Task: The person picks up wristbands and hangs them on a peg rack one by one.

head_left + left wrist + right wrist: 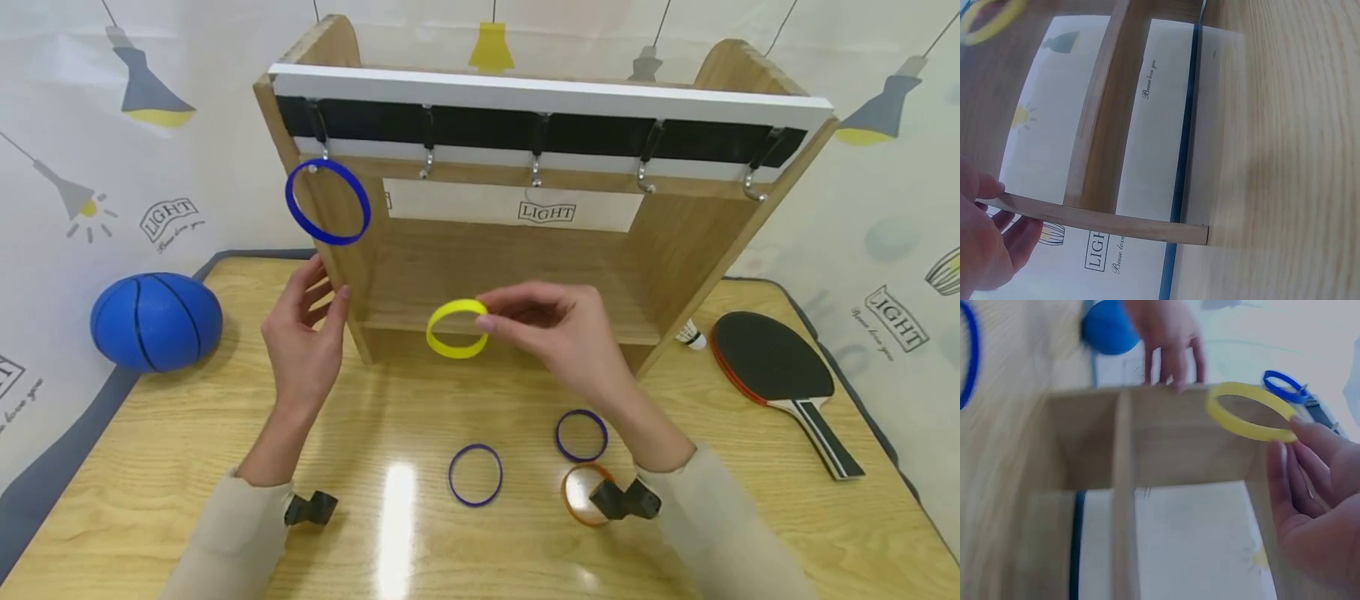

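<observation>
Between thumb and fingertips, my right hand point(570, 337) pinches a yellow wristband point(457, 353), held in front of the wooden rack point(495, 258) below its hooks. In the right wrist view the band's loop points away from the fingertips. My left hand point(303, 333) grips the rack's left side panel point(1122, 224), thumb on the inner face and fingers on the outer face. Above that hand, a blue wristband point(337, 241) hangs from the leftmost metal hook point(320, 137). Other hooks along the black-and-white strip point(480, 127) hold nothing.
On the table lie two dark blue bands point(476, 505) and an orange band point(588, 522), partly covered by the right wrist's camera mount. A blue ball point(156, 323) sits at left. To the right are a shuttlecock point(692, 336) and a table tennis paddle point(772, 358).
</observation>
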Action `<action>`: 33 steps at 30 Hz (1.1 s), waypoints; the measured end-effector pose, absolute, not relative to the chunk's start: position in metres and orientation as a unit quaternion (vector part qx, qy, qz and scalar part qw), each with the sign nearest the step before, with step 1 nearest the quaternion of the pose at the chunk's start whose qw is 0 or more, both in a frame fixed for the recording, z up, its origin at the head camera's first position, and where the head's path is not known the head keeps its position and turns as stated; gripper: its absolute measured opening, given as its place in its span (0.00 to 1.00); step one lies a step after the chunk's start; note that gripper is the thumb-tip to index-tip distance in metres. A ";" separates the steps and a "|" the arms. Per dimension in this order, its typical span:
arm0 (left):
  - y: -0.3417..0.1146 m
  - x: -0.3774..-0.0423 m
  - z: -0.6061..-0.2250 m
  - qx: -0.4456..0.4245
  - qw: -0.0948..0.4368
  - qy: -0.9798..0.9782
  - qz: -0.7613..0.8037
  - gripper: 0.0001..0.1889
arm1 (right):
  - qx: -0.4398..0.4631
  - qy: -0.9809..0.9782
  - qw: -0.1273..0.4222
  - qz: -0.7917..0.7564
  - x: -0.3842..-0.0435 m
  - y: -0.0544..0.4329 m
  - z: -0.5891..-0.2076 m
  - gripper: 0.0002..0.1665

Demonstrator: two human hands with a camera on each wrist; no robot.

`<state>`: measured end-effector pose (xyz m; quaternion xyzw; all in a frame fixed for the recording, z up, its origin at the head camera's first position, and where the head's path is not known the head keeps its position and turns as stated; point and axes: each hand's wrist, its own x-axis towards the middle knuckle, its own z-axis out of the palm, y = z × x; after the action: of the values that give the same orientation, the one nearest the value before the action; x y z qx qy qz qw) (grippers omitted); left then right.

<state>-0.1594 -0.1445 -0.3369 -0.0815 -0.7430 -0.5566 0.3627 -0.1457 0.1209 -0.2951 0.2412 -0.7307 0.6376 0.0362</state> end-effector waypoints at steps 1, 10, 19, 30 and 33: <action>-0.144 -0.159 -0.337 -0.082 0.363 -0.744 -0.556 0.20 | 0.231 -0.718 0.032 0.655 -0.148 0.118 -0.289 0.13; -0.146 -0.159 -0.339 -0.082 0.361 -0.739 -0.563 0.19 | 0.170 -0.610 0.041 0.773 -0.161 0.091 -0.250 0.17; -0.147 -0.160 -0.339 -0.085 0.361 -0.741 -0.560 0.20 | 0.172 -0.509 0.032 0.843 -0.167 0.079 -0.243 0.14; -0.146 -0.159 -0.337 -0.083 0.357 -0.748 -0.554 0.20 | 0.166 -0.498 0.031 0.850 -0.165 0.070 -0.236 0.13; -0.146 -0.159 -0.338 -0.081 0.358 -0.745 -0.557 0.20 | 0.158 -0.487 0.037 0.858 -0.167 0.067 -0.236 0.13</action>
<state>-0.1590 -0.1459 -0.3380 -0.0810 -0.7452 -0.5569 0.3578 -0.1674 0.0670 -0.2356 0.1577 -0.4871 0.8582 0.0370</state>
